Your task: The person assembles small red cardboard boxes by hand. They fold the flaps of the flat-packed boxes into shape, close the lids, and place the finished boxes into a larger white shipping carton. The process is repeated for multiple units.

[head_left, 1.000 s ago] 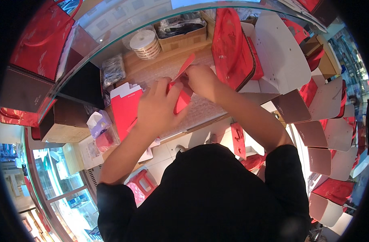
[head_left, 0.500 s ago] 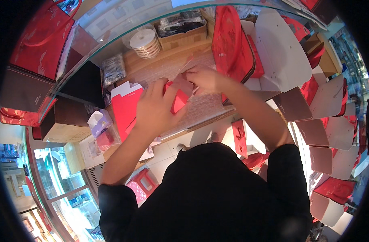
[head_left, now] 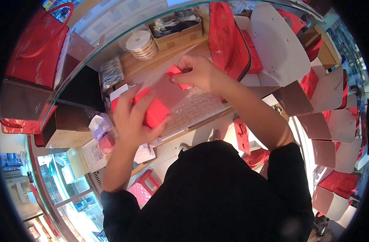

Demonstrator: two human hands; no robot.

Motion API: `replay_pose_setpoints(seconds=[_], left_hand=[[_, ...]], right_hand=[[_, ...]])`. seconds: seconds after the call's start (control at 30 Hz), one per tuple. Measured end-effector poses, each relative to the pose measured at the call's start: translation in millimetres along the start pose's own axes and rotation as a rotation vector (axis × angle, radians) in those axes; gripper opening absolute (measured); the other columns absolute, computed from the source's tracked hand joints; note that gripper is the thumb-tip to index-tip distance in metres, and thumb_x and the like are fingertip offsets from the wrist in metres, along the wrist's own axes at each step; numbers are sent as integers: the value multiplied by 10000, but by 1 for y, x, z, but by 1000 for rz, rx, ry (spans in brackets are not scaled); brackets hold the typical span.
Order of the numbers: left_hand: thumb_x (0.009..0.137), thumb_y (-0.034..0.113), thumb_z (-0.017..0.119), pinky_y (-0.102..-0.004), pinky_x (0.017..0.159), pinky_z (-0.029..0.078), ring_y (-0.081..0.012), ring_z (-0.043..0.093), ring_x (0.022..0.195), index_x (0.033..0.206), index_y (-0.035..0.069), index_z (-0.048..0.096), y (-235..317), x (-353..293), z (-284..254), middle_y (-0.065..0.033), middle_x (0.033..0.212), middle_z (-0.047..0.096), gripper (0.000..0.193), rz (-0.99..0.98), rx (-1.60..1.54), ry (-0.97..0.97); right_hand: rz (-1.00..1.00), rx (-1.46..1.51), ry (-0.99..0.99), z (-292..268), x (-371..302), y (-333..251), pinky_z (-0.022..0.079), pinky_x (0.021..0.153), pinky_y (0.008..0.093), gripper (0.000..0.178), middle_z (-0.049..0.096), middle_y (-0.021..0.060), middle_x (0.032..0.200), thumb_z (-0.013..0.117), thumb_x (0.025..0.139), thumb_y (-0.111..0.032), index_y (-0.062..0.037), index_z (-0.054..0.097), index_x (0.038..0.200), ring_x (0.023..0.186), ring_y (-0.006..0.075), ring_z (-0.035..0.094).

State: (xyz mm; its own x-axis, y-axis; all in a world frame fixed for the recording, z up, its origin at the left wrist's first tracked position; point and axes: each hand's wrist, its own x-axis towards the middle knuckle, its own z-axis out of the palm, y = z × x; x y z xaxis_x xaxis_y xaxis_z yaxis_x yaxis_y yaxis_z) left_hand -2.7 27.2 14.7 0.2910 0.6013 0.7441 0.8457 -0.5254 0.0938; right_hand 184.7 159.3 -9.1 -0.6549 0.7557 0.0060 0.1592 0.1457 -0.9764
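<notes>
Over the wooden desk (head_left: 180, 121), my left hand (head_left: 130, 115) curls its fingers and thumb round a red box (head_left: 155, 111). A smaller red piece (head_left: 174, 71) is pinched in my right hand (head_left: 198, 74), up and to the right. Between the two red parts stretches a pinkish panel (head_left: 168, 92) that looks see-through; whether it joins them I cannot tell. Another red and white box (head_left: 116, 94) lies behind my left hand, mostly covered by it. The fingers of my left hand are slightly blurred.
Stacked ribbon spools (head_left: 141, 44) and a cardboard box (head_left: 178, 38) of dark packets stand at the back. Red bags (head_left: 229, 44) and open white-lined cases (head_left: 279, 44) crowd the right. A glass edge (head_left: 124, 30) arches behind; a tissue pack (head_left: 100, 126) sits left.
My hands have moved apart: the left went left and toward me with the red box. My right hand came slightly left, and a red piece now shows in its grip.
</notes>
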Motion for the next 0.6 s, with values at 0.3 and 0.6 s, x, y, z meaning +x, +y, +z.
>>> replay_pose_setpoints(seconds=[0.3, 0.6], left_hand=[[704, 425, 730, -426, 845, 427, -348, 515, 1025, 1155, 35, 526, -3, -13, -22, -204, 1119, 485, 630, 7, 1, 75], [717, 453, 708, -427, 824, 426, -349, 523, 1009, 1148, 46, 536, -3, -16, -19, -199, 1099, 486, 617, 15, -30, 66]], right_hand=[[-177, -240, 202, 12, -27, -50, 391, 503, 248, 234, 582, 36, 618, 675, 841, -206, 7, 580, 821, 562, 72, 513], [-324, -459, 288, 9, -27, -51, 371, 486, 336, 265, 533, 120, 590, 603, 862, -212, 11, 568, 724, 506, 217, 501]])
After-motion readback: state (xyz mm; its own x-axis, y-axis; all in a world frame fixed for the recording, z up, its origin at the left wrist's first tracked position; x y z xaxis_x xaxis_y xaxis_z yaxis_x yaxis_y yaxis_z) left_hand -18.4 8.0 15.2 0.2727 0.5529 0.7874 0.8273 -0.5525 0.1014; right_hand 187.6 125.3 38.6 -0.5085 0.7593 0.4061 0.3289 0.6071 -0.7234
